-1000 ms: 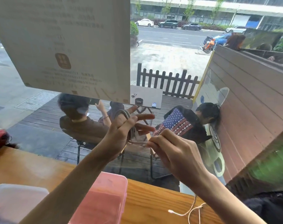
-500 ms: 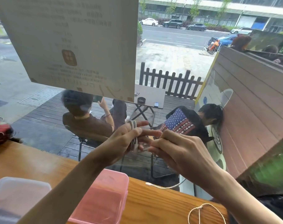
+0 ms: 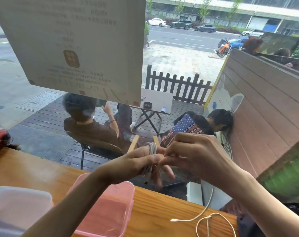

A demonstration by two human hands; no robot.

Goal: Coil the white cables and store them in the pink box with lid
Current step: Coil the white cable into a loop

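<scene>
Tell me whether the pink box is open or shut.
Open: the pink box has no lid on; its inside shows. A clear lid lies beside it.

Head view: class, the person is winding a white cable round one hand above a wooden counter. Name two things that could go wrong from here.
1. The coil sits loosely on the left hand; if the right hand lets go, the loops may spring apart.
2. The loose end trails on the counter and could snag or knot, as it already crosses itself near the edge.
</scene>
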